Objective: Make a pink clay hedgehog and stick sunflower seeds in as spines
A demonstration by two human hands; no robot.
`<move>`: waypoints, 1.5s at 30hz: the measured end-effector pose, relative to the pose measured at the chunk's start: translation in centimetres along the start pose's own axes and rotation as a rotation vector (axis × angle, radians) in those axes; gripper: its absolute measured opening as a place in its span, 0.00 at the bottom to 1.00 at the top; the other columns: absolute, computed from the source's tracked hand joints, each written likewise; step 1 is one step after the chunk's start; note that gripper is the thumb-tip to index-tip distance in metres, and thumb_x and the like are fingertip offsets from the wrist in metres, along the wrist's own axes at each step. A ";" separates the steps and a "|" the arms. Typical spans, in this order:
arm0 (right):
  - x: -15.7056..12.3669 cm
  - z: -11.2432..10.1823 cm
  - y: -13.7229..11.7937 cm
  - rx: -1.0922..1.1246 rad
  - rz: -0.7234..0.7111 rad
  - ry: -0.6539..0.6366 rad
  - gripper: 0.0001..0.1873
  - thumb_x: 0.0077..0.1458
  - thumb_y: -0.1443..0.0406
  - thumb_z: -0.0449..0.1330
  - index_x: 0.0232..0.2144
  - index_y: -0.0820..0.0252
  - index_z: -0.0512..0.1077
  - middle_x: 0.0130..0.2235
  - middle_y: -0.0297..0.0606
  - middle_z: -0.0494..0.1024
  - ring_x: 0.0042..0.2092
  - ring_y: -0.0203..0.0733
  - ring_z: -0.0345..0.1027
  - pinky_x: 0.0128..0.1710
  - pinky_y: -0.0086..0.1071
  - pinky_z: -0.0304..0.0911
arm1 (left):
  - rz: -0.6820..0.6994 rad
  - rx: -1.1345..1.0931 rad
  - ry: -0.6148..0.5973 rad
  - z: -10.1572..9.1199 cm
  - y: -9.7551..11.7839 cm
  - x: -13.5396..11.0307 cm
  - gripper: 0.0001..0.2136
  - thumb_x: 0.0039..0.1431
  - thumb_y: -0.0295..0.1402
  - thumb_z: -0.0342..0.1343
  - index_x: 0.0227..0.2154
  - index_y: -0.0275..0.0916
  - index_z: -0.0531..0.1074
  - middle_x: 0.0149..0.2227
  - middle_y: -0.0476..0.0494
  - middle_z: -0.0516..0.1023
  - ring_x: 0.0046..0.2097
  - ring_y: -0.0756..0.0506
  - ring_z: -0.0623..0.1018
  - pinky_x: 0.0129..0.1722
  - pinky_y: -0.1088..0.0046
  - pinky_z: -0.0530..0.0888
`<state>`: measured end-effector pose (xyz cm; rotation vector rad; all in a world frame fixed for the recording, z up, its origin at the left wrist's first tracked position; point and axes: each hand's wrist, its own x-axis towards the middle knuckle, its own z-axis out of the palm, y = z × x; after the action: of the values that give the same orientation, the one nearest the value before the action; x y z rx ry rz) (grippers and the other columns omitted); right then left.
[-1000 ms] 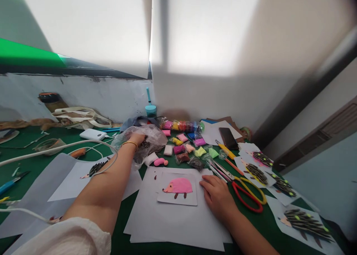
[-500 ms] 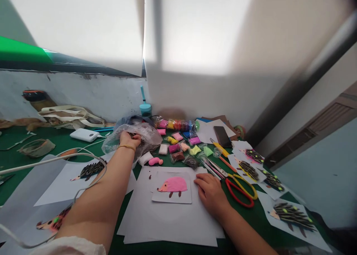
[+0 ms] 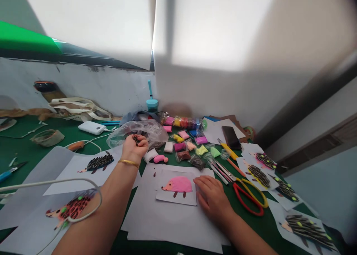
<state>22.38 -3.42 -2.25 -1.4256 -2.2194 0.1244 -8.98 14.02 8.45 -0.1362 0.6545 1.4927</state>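
My left hand (image 3: 135,149) is closed around a small bunch of dark sunflower seeds (image 3: 136,139), just in front of a clear plastic bag (image 3: 154,131). My right hand (image 3: 213,196) lies on the white paper with its fingers stretched out, nothing held. Its fingertips touch or nearly touch the right edge of a small white card (image 3: 178,202). On that card is a pink clay hedgehog (image 3: 180,184) with a peach face and brown legs, its body smooth. Larger white sheets (image 3: 167,227) lie beneath.
Behind the card sit packets of coloured clay (image 3: 183,155). Scissors (image 3: 248,197) with red and yellow handles lie right, near a phone (image 3: 231,136). Seed-covered hedgehog pictures (image 3: 306,225) line the right; others (image 3: 100,162) lie left. A white cable (image 3: 69,180) loops by my left forearm.
My left hand has come out of the plastic bag toward me, with dark seeds showing in its fingers. The camera view has shifted slightly. My right hand stays beside the card.
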 end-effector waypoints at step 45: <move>5.5 -2.6 -0.4 0.257 0.030 0.028 0.17 0.65 0.59 0.51 0.52 0.56 0.73 0.50 0.44 0.77 0.53 0.47 0.68 0.54 0.42 0.64 | -0.687 0.278 -0.282 -8.1 -8.7 -5.5 0.12 0.62 0.37 0.60 0.29 0.36 0.65 0.24 0.56 0.58 0.19 0.59 0.60 0.12 0.89 0.49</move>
<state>21.41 0.72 2.14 -1.3107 -2.0739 0.3826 -2.98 4.47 1.77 0.0627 0.5071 0.7332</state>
